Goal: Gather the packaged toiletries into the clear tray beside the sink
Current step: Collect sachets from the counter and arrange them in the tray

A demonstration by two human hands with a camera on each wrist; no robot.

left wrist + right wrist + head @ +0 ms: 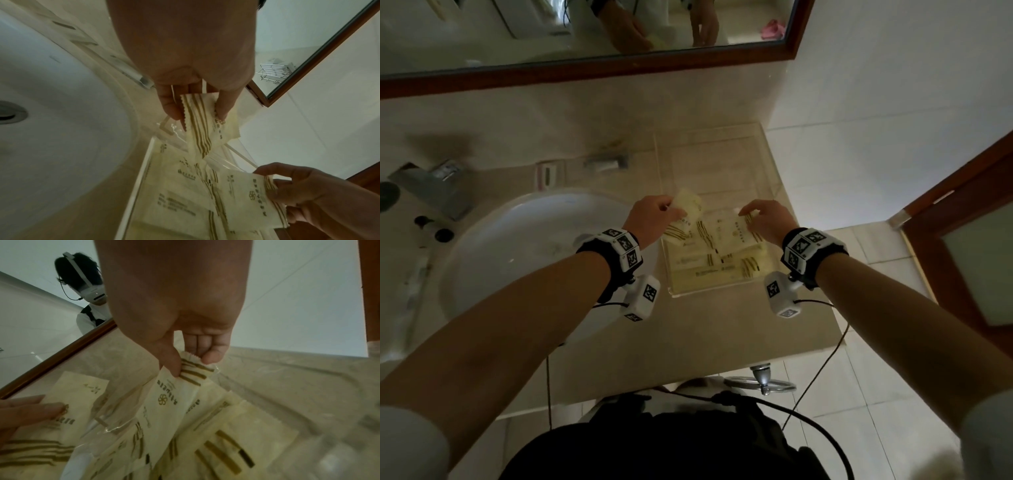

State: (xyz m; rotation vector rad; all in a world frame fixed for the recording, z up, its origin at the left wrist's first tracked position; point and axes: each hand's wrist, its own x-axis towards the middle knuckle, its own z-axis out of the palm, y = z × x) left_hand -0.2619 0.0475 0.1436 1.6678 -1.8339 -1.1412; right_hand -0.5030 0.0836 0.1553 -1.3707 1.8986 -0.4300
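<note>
The clear tray (pixel 714 135) stands on the counter right of the sink, and several cream packets with gold stripes (pixel 709 267) lie in its near half. My left hand (pixel 666 207) pinches one striped packet (pixel 690 204) by its edge above the tray's left side; in the left wrist view that packet (pixel 202 129) hangs from my left hand (pixel 199 115). My right hand (pixel 748 212) pinches the crimped end of a second packet (pixel 738 234), whose lower end rests on the pile. The right wrist view shows thumb and fingers of my right hand (pixel 189 365) closed on this packet (pixel 170 405).
The white sink (pixel 534 260) lies left of the tray, with the faucet (pixel 434 185) behind it. Two small wrapped items (pixel 548 173) (pixel 607 162) sit at the counter's back. A mirror (pixel 585 34) hangs above, and a wooden door (pixel 962 222) stands at the right.
</note>
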